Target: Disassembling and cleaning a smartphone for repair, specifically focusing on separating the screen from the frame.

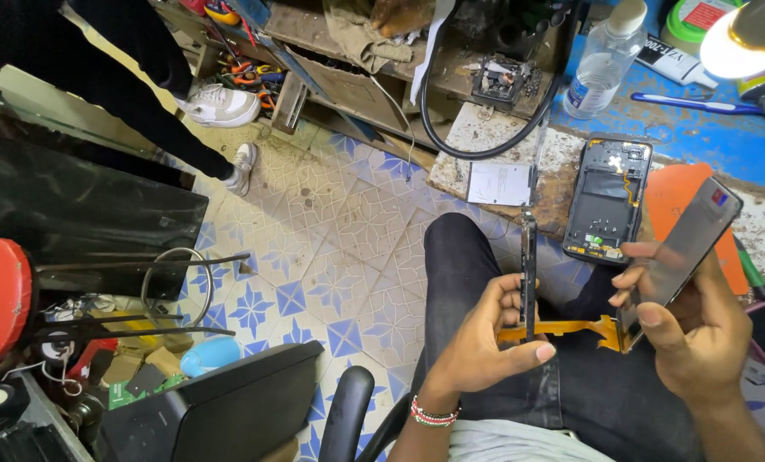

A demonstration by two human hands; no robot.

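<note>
My left hand (pixel 485 338) grips the thin phone frame (pixel 528 274), my right hand (pixel 686 321) grips the screen (pixel 686 244). Only 1 orange ribbon (pixel 570 329) joins them, so pulling my hands apart could rip it.

Left hand (pixel 485 338) grips a phone frame (pixel 528 274); right hand (pixel 699 329) holds its ribbon-linked screen (pixel 686 244).

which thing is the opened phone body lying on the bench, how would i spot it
Find the blue workbench at top right, then its worn pale front edge above the person's knee. The phone body lies there face-up, a dark rounded rectangle with its insides bared and a thin orange cable down one side. Unlike the screen panel in the right hand and the frame in the left hand, no hand touches it.
</note>
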